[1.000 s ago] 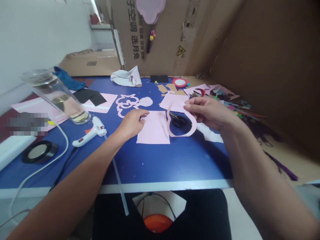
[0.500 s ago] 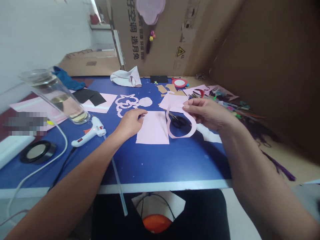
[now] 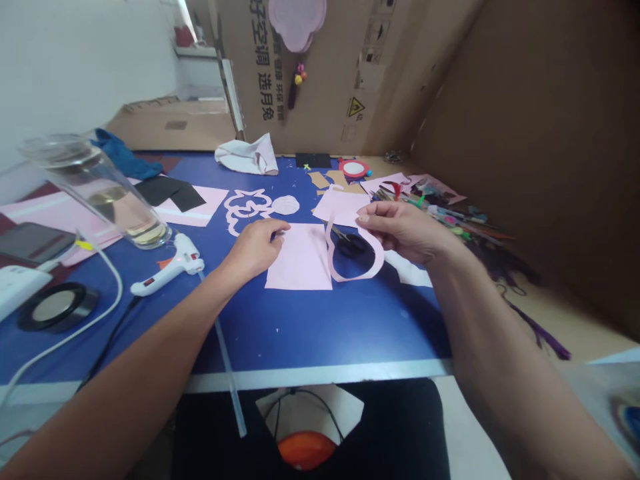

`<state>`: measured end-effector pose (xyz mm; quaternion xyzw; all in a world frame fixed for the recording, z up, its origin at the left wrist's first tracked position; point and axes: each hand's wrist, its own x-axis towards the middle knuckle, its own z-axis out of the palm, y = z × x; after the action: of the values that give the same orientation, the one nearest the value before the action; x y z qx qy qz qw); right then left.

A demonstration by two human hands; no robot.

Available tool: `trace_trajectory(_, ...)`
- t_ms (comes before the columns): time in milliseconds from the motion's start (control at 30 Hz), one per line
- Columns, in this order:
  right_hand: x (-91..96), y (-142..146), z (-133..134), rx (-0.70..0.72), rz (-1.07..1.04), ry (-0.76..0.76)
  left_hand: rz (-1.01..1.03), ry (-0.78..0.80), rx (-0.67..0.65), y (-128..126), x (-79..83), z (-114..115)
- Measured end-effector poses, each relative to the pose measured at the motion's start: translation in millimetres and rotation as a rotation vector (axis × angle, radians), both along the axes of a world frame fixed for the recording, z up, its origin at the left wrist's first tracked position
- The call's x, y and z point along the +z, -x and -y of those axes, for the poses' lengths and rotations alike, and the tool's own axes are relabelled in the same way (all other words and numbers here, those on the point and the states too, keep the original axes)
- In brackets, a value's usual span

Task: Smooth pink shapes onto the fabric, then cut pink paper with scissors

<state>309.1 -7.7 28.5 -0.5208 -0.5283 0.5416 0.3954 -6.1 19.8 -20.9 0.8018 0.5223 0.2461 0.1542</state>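
My left hand [image 3: 254, 245] rests with its fingers curled on the left edge of a pink paper square [image 3: 300, 267] lying on the blue table [image 3: 310, 333]. Whether it pinches the paper I cannot make out. My right hand [image 3: 405, 230] pinches the top of a pink paper loop [image 3: 356, 267], a cut-out outline that hangs down to the table. Black-handled scissors [image 3: 349, 244] lie on the table inside that loop. More pink cut-outs [image 3: 250, 203] lie just beyond my left hand.
A white glue gun [image 3: 167, 265] and its long glue stick [image 3: 225, 360] lie left of my forearm. A tall glass jar [image 3: 100, 193], a tape roll [image 3: 53, 307] and a white cable [image 3: 75, 333] stand at the left. Pens and scraps [image 3: 440, 207] crowd the right side. Cardboard walls [image 3: 525, 133] enclose the back and right.
The view has shifted slightly, so everything sits a little further left. Both hands stay where they were on the pink square and the pink loop.
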Motion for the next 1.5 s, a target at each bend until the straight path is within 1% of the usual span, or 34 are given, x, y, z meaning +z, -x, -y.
trace_trajectory(400,2.6,-2,1,0.03,0.007,0.006,-0.023,0.029,0.008,-3,5.0,4)
trace_trajectory(533,0.4,-8,-1,0.035,0.029,-0.006,0.001,0.032,0.0,-2,5.7,3)
trace_trajectory(700,-3.6,-18,-5,0.074,0.036,-0.008,0.01,0.016,0.002,0,4.2,1)
trace_trajectory(800,-3.0,-21,-5,0.072,0.047,0.007,0.008,0.015,-0.035,0,0.7,1)
trace_trajectory(933,1.4,-18,-1,0.081,0.038,0.04,-0.025,-0.005,-0.126,-1,-2.8,2)
trace_trajectory(1033,4.5,-15,3,0.119,0.034,0.058,-0.051,0.007,-0.205,-3,-2.2,6)
trace_trajectory(1133,5.5,-15,3,0.161,0.082,0.066,-0.079,0.034,-0.264,-4,-0.4,8)
trace_trajectory(1300,2.0,-18,-2,0.141,0.214,0.045,-0.151,0.08,-0.306,-4,-0.2,10)
trace_trajectory(1500,-1.8,-20,-5,0.134,0.335,-0.011,-0.188,0.055,-0.307,-3,-2.9,9)
